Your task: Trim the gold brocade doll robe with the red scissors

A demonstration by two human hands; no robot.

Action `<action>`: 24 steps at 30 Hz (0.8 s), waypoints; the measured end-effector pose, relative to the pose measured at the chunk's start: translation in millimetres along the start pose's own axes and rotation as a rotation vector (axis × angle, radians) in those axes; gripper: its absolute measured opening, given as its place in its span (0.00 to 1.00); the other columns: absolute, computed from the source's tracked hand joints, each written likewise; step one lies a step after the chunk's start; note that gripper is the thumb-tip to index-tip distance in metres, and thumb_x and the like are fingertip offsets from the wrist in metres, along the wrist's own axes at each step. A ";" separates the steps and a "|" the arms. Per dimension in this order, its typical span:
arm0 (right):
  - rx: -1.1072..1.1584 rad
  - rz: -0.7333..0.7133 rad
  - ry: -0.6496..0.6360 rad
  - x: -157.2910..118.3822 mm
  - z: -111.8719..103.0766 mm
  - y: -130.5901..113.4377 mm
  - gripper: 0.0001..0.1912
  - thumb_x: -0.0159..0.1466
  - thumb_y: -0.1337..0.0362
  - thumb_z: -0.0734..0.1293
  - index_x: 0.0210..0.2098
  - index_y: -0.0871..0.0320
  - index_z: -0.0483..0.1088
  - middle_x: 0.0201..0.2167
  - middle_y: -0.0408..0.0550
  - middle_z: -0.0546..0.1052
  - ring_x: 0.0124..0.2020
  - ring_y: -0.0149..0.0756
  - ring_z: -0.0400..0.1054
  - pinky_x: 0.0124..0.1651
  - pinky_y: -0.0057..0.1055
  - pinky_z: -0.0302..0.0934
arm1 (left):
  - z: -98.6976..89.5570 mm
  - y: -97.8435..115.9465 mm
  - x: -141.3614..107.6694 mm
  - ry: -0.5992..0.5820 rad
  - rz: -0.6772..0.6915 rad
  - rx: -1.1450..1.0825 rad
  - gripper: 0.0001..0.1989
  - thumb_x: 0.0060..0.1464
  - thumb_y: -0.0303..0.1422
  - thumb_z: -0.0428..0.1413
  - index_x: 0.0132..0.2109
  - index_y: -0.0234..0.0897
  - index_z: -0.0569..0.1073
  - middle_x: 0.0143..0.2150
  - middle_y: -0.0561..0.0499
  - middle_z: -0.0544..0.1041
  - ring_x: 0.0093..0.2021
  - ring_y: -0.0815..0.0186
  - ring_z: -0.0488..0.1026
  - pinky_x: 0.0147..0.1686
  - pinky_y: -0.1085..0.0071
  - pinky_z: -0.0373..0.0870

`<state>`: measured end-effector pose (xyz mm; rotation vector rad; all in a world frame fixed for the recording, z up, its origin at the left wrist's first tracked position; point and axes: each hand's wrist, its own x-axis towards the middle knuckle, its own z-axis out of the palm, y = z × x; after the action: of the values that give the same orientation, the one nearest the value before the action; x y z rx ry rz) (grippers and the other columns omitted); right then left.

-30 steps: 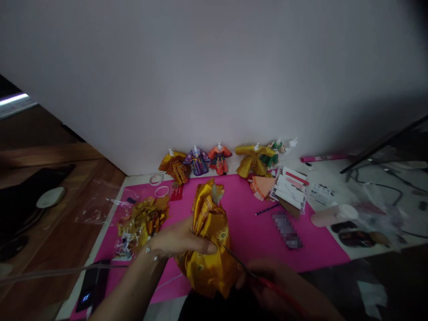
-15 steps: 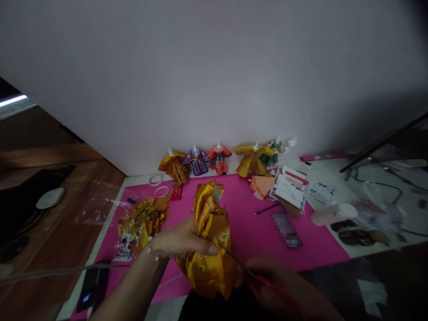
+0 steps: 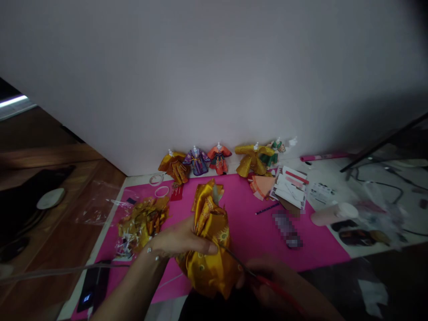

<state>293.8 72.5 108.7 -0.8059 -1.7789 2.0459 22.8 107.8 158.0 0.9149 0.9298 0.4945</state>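
Note:
My left hand (image 3: 185, 240) is closed on a bunched piece of shiny gold patterned cloth (image 3: 209, 274), thumb pressed on top. The cloth hangs in folds above my lap, over the front of the pink mat. My right hand (image 3: 277, 274), dim and partly in shadow, grips red-handled scissors (image 3: 269, 284). Their thin dark blade lies against the gold cloth, its tip close to my left thumb. Whether the blades are apart cannot be made out. More gold cloth (image 3: 198, 196) shows just behind the held piece.
Several small dressed doll bodies (image 3: 219, 159) lean along the wall. Gold scraps (image 3: 145, 220) lie on the mat (image 3: 254, 243) at left, near a black device with a lit display (image 3: 87, 296). Papers (image 3: 290, 185), a pen (image 3: 266, 208) and a pale bottle (image 3: 334, 214) are at right.
Almost nothing differs. The gold cloth has shifted very slightly beneath the scissors, while both hands stay in nearly the same place.

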 end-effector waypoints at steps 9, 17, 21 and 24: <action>-0.045 0.054 -0.003 0.0 1.8 -11.6 0.27 0.62 0.37 0.65 0.44 0.53 0.76 0.32 0.45 0.73 0.31 0.37 0.65 0.35 0.31 0.61 | 0.5 1.0 -0.6 0.002 0.027 0.012 0.23 0.37 0.29 0.68 0.44 0.37 0.76 0.35 0.55 0.80 0.36 0.63 0.74 0.38 0.69 0.70; 0.004 0.070 0.001 0.4 1.6 -11.5 0.26 0.61 0.38 0.66 0.44 0.52 0.75 0.35 0.46 0.73 0.35 0.39 0.65 0.38 0.32 0.61 | -1.3 -0.5 -0.7 -0.011 0.013 -0.006 0.22 0.37 0.31 0.69 0.43 0.36 0.76 0.34 0.54 0.80 0.35 0.63 0.74 0.37 0.69 0.70; 0.028 0.045 -0.023 2.3 1.0 -8.2 0.30 0.60 0.35 0.65 0.44 0.54 0.74 0.34 0.47 0.72 0.34 0.38 0.65 0.37 0.31 0.60 | -1.6 -0.7 0.0 -0.023 0.025 -0.007 0.23 0.37 0.31 0.69 0.44 0.36 0.76 0.34 0.55 0.81 0.35 0.64 0.75 0.38 0.70 0.71; 0.046 0.045 -0.020 1.5 1.1 -2.7 0.28 0.61 0.36 0.65 0.44 0.53 0.74 0.33 0.46 0.72 0.34 0.38 0.65 0.38 0.31 0.61 | -1.8 -1.4 0.7 -0.012 0.034 0.000 0.23 0.37 0.30 0.69 0.44 0.37 0.76 0.33 0.55 0.81 0.34 0.65 0.75 0.37 0.71 0.71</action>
<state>291.7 73.0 111.1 -0.8217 -1.7328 2.1226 21.6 108.4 156.0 0.9340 0.9044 0.5174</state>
